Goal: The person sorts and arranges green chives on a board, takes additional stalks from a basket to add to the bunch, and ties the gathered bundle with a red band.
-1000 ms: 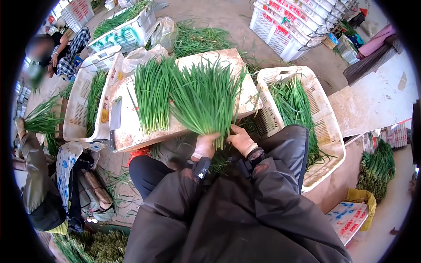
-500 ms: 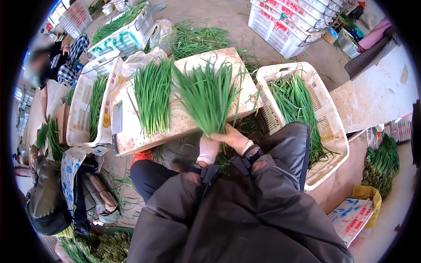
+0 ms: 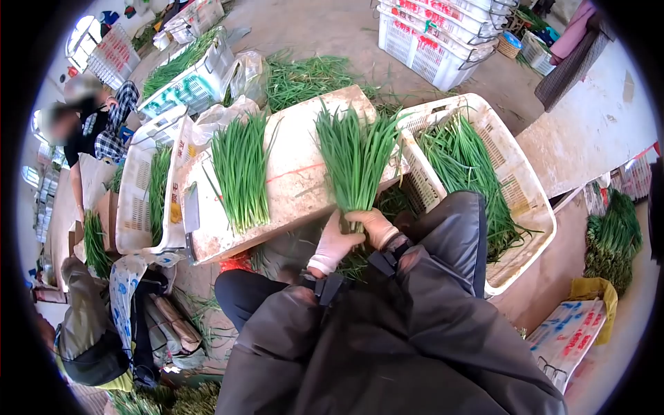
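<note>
A bunch of green chives (image 3: 356, 155) fans out over the right part of a worn white board (image 3: 294, 155), its cut ends toward me. My left hand (image 3: 336, 243), in a pale glove, is closed at the left of the stem ends, thumb up against them. Around the right side of the same ends curls my right hand (image 3: 375, 227), also gloved. To the left on the board lies a second, neatly laid bunch of chives (image 3: 240, 173). At the board's left edge rests a wide-bladed knife (image 3: 192, 206).
Right of the board, a white plastic crate (image 3: 543, 238) holds loose chives; another crate (image 3: 126, 221) stands left. Stacked crates (image 3: 429, 48) and a pile of chives (image 3: 308, 79) are beyond. People (image 3: 90, 138) sit at far left. Tied chives (image 3: 614, 238) lie at far right.
The held bunch has swung from leaning left to more upright and moved right. My left hand has shifted lower on the stem ends, its thumb now raised. The view has tilted slightly.
</note>
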### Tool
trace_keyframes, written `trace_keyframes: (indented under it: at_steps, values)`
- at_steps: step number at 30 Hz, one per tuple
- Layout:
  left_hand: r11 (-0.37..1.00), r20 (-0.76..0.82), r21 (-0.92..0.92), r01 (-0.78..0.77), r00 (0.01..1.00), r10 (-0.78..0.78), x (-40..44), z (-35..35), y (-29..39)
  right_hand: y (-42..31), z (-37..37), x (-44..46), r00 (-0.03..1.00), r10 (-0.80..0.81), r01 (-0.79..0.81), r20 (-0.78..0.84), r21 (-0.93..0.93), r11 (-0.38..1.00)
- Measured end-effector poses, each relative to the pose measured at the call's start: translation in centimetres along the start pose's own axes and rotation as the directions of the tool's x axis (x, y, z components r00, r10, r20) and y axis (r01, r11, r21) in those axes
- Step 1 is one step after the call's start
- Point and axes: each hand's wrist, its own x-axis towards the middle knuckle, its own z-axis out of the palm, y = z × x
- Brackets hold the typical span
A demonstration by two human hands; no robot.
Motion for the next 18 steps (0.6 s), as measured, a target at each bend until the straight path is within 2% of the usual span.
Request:
trace_keyframes:
  at_steps: [3, 7, 8, 11, 14, 17, 18]
  values:
    - [0.943, -0.042, -0.330, 0.043, 0.997, -0.060, 0.8, -1.1, -2.1, 0.5, -1.3, 1.1, 0.997, 0.060, -0.066, 0.048, 0.139, 0.988]
    - [0.947, -0.197, -0.308, 0.093, 0.967, -0.159, 1.0, -1.8, -3.1, 0.4, -2.0, 1.2, 0.986, 0.116, -0.137, 0.122, 0.183, 0.973]
    - [0.915, -0.184, -0.387, 0.117, 0.962, -0.200, 1.0, -1.9, -3.6, 0.4, -2.1, 1.1, 0.983, 0.125, -0.149, 0.134, 0.191, 0.970]
    - [0.877, -0.114, -0.434, 0.204, 0.954, -0.279, 1.6, -1.8, -4.7, 0.1, -1.7, 0.4, 0.979, 0.126, -0.156, 0.157, 0.199, 0.967]
    - [0.954, -0.229, -0.299, -0.004, 0.971, -0.068, 3.3, -1.7, -8.4, -1.1, 0.0, -1.4, 0.984, 0.117, -0.144, 0.137, 0.204, 0.968]
    - [0.994, -0.557, 0.038, -0.102, 0.824, 0.106, 4.2, -1.8, -9.5, 0.0, -1.4, -0.1, 0.981, 0.132, -0.155, 0.140, 0.166, 0.974]
    - [0.990, -0.576, 0.117, -0.084, 0.806, 0.136, 4.3, -2.2, -8.8, 0.1, -1.7, 0.2, 0.979, 0.139, -0.161, 0.148, 0.148, 0.976]
